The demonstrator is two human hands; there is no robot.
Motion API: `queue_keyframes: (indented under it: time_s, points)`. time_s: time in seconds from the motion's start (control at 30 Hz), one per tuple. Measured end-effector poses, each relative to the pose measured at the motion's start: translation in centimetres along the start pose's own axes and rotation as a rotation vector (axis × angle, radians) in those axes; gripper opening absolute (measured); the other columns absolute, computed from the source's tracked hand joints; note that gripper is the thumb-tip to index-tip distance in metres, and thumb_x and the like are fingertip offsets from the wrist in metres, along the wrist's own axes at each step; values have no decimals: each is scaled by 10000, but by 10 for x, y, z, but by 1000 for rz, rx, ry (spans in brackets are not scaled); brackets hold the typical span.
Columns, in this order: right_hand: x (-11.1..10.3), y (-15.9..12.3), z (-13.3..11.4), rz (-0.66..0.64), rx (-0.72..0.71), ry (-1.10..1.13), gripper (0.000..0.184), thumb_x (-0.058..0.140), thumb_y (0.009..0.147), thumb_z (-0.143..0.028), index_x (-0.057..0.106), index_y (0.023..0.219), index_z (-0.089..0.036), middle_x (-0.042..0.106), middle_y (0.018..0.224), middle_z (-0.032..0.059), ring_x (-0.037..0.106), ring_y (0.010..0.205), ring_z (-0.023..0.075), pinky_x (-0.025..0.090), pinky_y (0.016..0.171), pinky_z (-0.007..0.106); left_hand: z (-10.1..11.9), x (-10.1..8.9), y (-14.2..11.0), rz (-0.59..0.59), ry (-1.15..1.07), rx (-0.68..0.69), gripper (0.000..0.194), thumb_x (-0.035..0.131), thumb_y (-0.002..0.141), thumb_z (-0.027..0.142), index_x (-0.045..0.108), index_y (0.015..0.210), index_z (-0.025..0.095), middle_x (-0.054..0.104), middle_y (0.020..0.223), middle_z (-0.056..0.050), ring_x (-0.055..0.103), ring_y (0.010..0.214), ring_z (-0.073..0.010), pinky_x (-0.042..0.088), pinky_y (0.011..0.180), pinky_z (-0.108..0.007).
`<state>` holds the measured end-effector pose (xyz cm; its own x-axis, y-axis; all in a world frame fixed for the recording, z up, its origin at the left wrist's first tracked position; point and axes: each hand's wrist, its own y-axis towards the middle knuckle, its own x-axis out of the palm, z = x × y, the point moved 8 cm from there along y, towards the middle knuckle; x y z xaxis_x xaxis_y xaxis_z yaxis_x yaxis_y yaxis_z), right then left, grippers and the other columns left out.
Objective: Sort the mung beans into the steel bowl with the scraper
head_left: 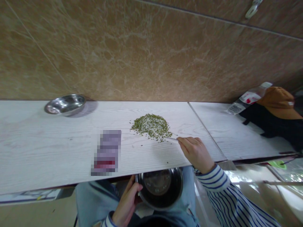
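Tan wall (142,56) beyond white surface (47,142) | I've right grip (195,153) closed on slim utensil (172,139), green-and-white grain pile (151,124) lying far-left, mid-surface | left grip (129,197), farther off, clasps metal bowl (163,192) at near edge

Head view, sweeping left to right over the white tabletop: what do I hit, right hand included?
Shallow metal bowl → pixelated rectangle → pile of green and white grains → right hand → plastic bottle → brown cap.

Bright amb. light, soft shadows, lwr-R glare, edge distort.
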<state>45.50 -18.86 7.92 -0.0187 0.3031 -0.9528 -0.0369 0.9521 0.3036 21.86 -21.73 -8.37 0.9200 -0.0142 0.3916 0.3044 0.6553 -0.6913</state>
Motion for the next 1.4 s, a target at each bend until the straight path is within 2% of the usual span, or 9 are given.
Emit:
queue_keyframes:
  time_s: [0.2, 0.4, 0.53, 0.7, 0.93, 1.13, 1.4]
  points:
    - [0, -10, 9, -13, 46, 12, 220, 417, 912, -211, 610, 1015, -190, 686, 870, 41, 603, 833, 141, 331, 756, 271, -3, 1, -2, -21, 6, -23, 596, 568, 645, 190, 497, 1233, 258, 672, 1017, -23, 602, 864, -193, 458, 668, -286]
    - [4, -17, -3, -58, 39, 1, 217, 413, 912, -203, 595, 1030, -193, 684, 879, 43, 596, 827, 149, 324, 742, 280, -4, 1, 0, -27, 2, -18, 587, 559, 657, 185, 487, 1236, 251, 662, 1059, -26, 594, 904, -195, 463, 672, -284]
    - [4, -15, -9, -39, 22, -12, 225, 404, 910, -199, 594, 1031, -182, 684, 879, 52, 596, 823, 150, 327, 743, 280, -1, 1, -1, -32, 26, 2, 547, 551, 663, 192, 517, 1206, 249, 661, 1070, -20, 598, 893, -190, 460, 658, -274]
    - [3, -15, -2, -8, 62, -6, 220, 407, 906, -202, 595, 1017, -182, 685, 873, 46, 600, 809, 145, 332, 740, 274, 1, -3, -2, 6, -5, 8, 534, 562, 646, 184, 540, 1176, 248, 669, 1049, -16, 590, 939, -196, 464, 698, -280]
    - [10, -9, -4, -40, 71, 6, 221, 409, 907, -204, 592, 1027, -181, 683, 855, 43, 596, 800, 155, 329, 735, 275, -1, -2, -2, 5, -7, -7, 568, 545, 669, 185, 488, 1231, 244, 677, 977, -18, 602, 822, -180, 451, 656, -279]
    - [9, -5, -11, -35, 40, 14, 216, 414, 905, -201, 596, 1022, -186, 681, 856, 43, 593, 803, 155, 329, 735, 278, 3, -5, -4, 8, -5, -1, 575, 537, 680, 182, 462, 1247, 243, 648, 1072, -23, 582, 907, -189, 448, 649, -274]
    - [10, -4, -9, -25, 63, 19, 222, 406, 909, -203, 589, 1029, -175, 679, 836, 42, 593, 781, 152, 330, 726, 276, 3, -2, -3, -1, 5, -3, 581, 541, 678, 180, 465, 1250, 246, 666, 1040, -17, 590, 922, -198, 454, 682, -286]
